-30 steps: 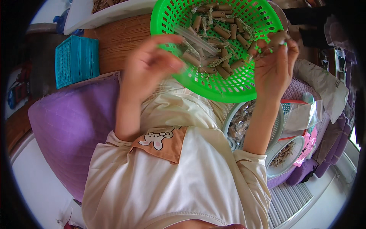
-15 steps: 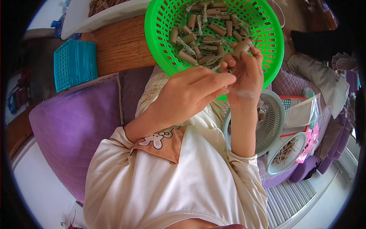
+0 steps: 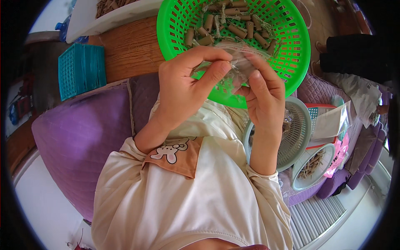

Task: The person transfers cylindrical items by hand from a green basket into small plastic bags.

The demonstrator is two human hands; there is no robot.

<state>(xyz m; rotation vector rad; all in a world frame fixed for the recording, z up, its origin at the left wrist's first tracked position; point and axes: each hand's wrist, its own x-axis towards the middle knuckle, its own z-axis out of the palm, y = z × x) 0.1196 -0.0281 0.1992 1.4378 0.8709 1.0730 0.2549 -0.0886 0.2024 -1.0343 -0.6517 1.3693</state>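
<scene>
A small clear plastic bag (image 3: 238,66) is stretched between my two hands, with something brownish showing through it that I cannot make out. My left hand (image 3: 187,77) pinches one side of the bag between thumb and forefinger. On the other side, the thumb and fingers of my right hand (image 3: 266,89) close on it. Both hands are over the near part of a bright green slotted basket (image 3: 298,62). Inside it lie several short brown tubes (image 3: 237,31) with pale green stringy tufts (image 3: 223,14). My hands and the bag cover part of the basket's contents.
Teal plastic baskets (image 3: 83,68) stand stacked at the left on a wooden table (image 3: 129,46). Behind them is a white tray (image 3: 118,18) of brown pieces. At right are a grey basket (image 3: 299,133) and a white basket (image 3: 310,166) of thin sticks. A person in dark clothes (image 3: 354,52) is beyond.
The brown tube in my right hand no longer shows separately; a clear bag now spans both hands. My left hand has moved left and up. The person at right has come further into view.
</scene>
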